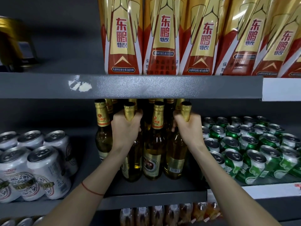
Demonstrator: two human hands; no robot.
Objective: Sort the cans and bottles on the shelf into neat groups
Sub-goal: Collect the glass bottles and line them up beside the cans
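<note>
Several amber beer bottles with gold foil necks stand clustered in the middle of the grey shelf. My left hand grips the foil neck of one front bottle. My right hand grips the neck of another front bottle. Between them stands a third bottle, untouched, and a fourth stands left of my left hand. Silver cans sit at the left of the shelf. Green cans fill the right.
The shelf above hangs just over the bottle tops and carries tall red-and-gold drink bottles. A gold tin stands at its far left. A lower shelf holds orange bottles and more cans.
</note>
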